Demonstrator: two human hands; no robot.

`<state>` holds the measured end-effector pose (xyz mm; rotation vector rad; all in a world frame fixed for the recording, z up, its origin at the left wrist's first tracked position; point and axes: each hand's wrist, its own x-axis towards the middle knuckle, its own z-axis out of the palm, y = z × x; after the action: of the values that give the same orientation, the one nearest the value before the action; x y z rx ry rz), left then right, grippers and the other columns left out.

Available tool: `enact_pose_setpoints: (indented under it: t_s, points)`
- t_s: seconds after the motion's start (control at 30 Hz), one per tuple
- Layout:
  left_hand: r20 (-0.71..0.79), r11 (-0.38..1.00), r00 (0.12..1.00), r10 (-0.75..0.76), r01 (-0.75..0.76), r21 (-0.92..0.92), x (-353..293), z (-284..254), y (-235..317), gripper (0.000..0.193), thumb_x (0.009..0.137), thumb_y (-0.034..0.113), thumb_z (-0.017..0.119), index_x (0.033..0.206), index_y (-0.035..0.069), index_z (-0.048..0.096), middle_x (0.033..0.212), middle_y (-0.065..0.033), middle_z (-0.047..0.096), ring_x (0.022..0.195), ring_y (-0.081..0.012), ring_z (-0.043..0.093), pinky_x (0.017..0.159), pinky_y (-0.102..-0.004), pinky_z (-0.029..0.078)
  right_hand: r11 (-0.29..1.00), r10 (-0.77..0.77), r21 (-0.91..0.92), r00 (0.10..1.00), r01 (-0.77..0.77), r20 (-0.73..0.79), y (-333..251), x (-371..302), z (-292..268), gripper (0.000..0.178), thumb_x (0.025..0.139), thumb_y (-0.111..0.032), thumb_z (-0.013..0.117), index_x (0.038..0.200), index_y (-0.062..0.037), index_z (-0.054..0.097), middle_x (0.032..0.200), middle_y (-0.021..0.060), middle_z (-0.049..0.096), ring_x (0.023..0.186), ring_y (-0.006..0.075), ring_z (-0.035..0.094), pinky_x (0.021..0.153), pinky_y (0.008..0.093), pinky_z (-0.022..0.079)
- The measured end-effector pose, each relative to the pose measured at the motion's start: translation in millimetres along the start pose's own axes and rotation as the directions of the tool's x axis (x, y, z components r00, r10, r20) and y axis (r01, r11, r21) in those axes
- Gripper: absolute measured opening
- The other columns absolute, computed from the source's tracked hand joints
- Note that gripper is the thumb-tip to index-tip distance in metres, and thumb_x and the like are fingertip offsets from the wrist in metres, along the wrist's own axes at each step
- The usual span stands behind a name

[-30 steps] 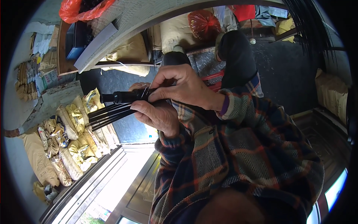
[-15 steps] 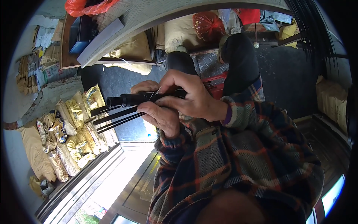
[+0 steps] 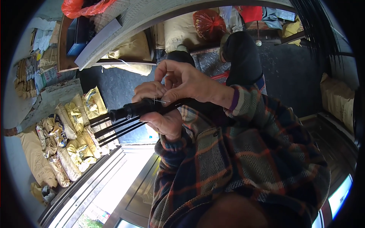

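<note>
A bundle of thin black rods runs from the middle of the head view toward the left, and its tips fan apart at the left end. My left hand grips the bundle from below, fingers curled over its top. Just above it, my right hand pinches a fine pale thread that crosses the bundle where it is held. Both forearms wear plaid sleeves. The right end of the rods is hidden behind my hands and sleeve.
Yellow and tan packed sacks are stacked on the ground at the left. A red plastic bag and pale sacks lie at the back. My dark trouser leg reaches forward. A metal door sill runs below.
My right hand has lifted off the top of the bundle and now pinches the thread with raised fingers. The bundle has tilted a little, and my left hand keeps its grip.
</note>
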<state>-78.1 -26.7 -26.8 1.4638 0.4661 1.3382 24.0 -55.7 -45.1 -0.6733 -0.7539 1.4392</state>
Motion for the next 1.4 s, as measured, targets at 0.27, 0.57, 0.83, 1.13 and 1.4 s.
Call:
enact_pose_setpoints:
  t_s: [0.27, 0.57, 0.83, 1.13, 1.4]
  points:
    - [0.165, 0.952, 0.984, -0.073, 0.019, 0.307, 3.6, -3.7, 11.7, 0.027, 0.082, 0.015, 0.06, 0.1, 0.002, 0.045, 0.086, -0.0047, 0.044, 0.08, -0.0121, 0.044, 0.078, -0.0258, 0.037, 0.987, -0.034, 0.158, 0.997, 0.023, 0.063, 21.2, 12.2, -17.6, 0.04, 0.069, -0.009, 0.076, 0.099, -0.0055, 0.05, 0.085, -0.0031, 0.048, 0.076, 0.0043, 0.045, 0.068, 0.0188, 0.039]
    - [0.078, 0.956, 0.957, -0.278, 0.268, 0.12, 16.6, 28.9, 12.1, 0.019, 0.082, -0.001, 0.05, 0.1, 0.001, 0.044, 0.083, -0.0071, 0.047, 0.067, -0.0139, 0.051, 0.065, -0.0262, 0.043, 0.029, -0.477, -1.0, 0.879, 0.007, -0.008, -124.8, 2.5, -118.8, 0.022, 0.082, -0.015, 0.058, 0.103, -0.0077, 0.054, 0.102, 0.0096, 0.058, 0.085, 0.0241, 0.059, 0.073, 0.0337, 0.047]
    - [0.381, 0.963, 0.885, -0.268, 0.236, 0.129, 22.7, 15.1, 7.4, 0.016, 0.076, -0.007, 0.057, 0.086, 0.0, 0.047, 0.081, -0.0083, 0.047, 0.075, -0.0185, 0.047, 0.07, -0.0275, 0.038, -0.635, -0.599, -0.676, 0.791, -0.374, 0.126, -174.8, 27.7, -183.9, 0.031, 0.083, -0.03, 0.058, 0.085, 0.0007, 0.056, 0.088, 0.018, 0.058, 0.077, 0.0347, 0.056, 0.064, 0.0391, 0.046]
    - [0.507, 0.979, 0.839, -0.198, 0.195, 0.06, 15.1, -7.5, 9.2, 0.02, 0.077, -0.002, 0.057, 0.087, 0.004, 0.04, 0.082, -0.0088, 0.044, 0.071, -0.014, 0.043, 0.067, -0.0269, 0.04, -0.092, -0.319, -0.961, 0.907, 0.26, 0.276, -130.4, -47.7, -66.3, 0.018, 0.077, -0.012, 0.063, 0.095, -0.0066, 0.061, 0.096, 0.0068, 0.058, 0.089, 0.0265, 0.055, 0.077, 0.0363, 0.044]
    - [0.566, 0.994, 0.819, -0.099, 0.059, 0.088, 9.8, -6.7, 13.3, 0.017, 0.076, 0.002, 0.063, 0.086, 0.002, 0.05, 0.082, -0.01, 0.049, 0.071, -0.0211, 0.05, 0.061, -0.03, 0.041, -0.702, -0.078, -0.651, 0.877, 0.289, 0.474, -147.8, -64.9, -19.4, 0.029, 0.071, -0.007, 0.059, 0.099, -0.009, 0.063, 0.117, 0.0066, 0.051, 0.111, 0.0253, 0.048, 0.101, 0.0456, 0.031]
